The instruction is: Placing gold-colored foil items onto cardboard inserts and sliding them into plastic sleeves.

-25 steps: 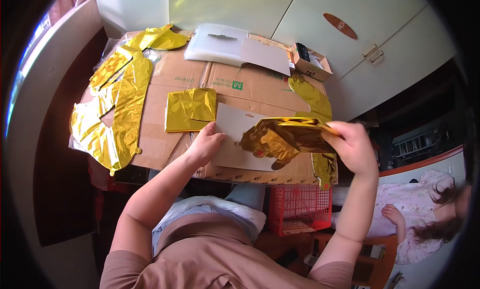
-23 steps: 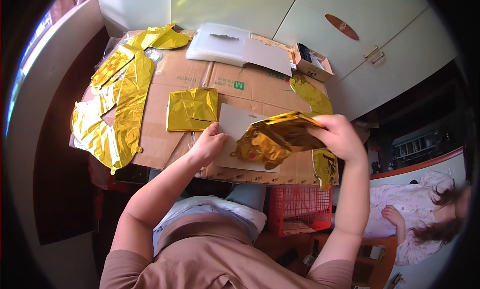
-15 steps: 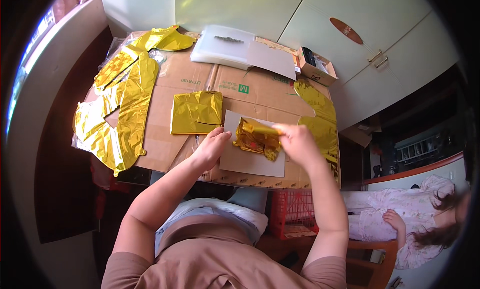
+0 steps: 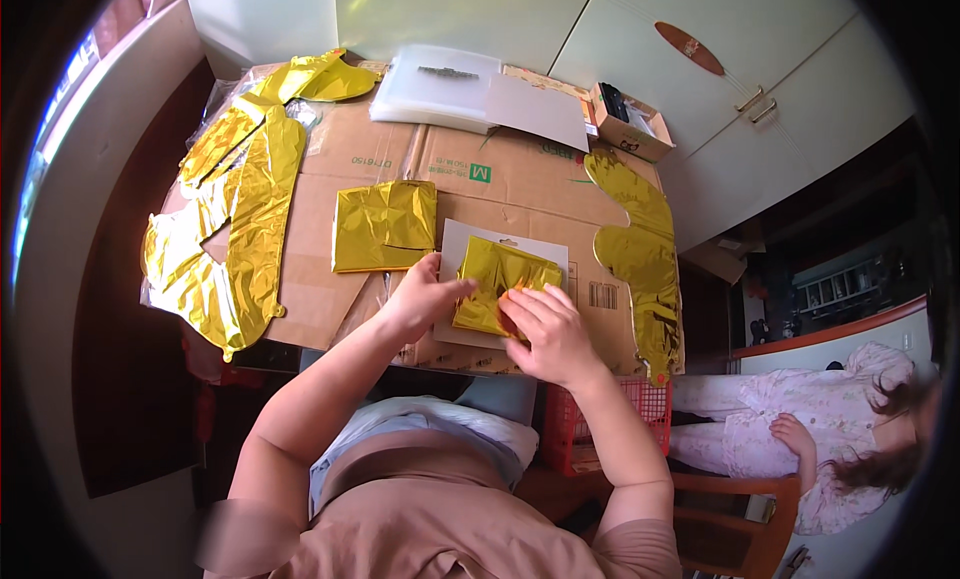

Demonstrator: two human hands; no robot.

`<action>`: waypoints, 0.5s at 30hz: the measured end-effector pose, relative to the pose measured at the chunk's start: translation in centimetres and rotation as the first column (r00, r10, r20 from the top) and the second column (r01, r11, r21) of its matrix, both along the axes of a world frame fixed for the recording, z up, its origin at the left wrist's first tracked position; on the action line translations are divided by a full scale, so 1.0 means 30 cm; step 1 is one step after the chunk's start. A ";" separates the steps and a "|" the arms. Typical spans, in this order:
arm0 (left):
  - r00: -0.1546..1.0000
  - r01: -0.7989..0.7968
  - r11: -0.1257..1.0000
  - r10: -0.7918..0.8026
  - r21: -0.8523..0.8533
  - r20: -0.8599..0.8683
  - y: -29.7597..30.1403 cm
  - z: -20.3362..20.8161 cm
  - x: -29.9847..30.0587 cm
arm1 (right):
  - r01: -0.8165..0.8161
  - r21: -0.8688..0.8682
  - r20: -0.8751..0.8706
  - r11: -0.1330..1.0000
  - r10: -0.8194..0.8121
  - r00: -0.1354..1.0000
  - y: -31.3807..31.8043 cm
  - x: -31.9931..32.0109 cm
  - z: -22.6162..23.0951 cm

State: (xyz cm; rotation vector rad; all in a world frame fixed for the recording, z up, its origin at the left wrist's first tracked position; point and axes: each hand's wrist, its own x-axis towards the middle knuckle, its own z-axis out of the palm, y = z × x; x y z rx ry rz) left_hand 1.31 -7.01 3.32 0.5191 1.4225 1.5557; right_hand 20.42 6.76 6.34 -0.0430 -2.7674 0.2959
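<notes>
Cardboard (image 4: 520,194) beneath pale cabinets (image 4: 440,24), strewn with gold foil.
From the head view, a folded foil packet (image 4: 490,264) lies on a white card (image 4: 450,247), right of a similar gold square (image 4: 385,224); the right hand (image 4: 552,331) rests half-curled on it, grip unclear, while the left hand (image 4: 422,301), loosely spread, is at the card's left edge, contact uncertain.

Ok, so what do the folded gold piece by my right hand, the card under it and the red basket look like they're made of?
The folded gold piece: probably metallised plastic foil, shiny with sharp creases. The card: likely paperboard, pale, matte and flat. The red basket: probably moulded plastic, judging by its even colour and grid sides.
</notes>
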 end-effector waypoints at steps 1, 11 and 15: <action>0.999 -0.003 1.000 0.003 -0.010 -0.033 -0.007 0.001 0.004 | -0.025 -0.010 0.029 1.000 0.025 0.999 0.003 0.000 0.015; 0.993 0.019 1.000 -0.021 -0.017 -0.120 0.000 -0.013 0.022 | 0.265 -0.653 -0.007 0.709 -0.356 0.934 0.262 -0.036 -0.151; 0.992 0.023 0.999 -0.020 0.025 -0.128 -0.010 -0.027 0.018 | 0.356 -0.692 0.278 0.629 -0.223 0.934 0.311 -0.081 -0.073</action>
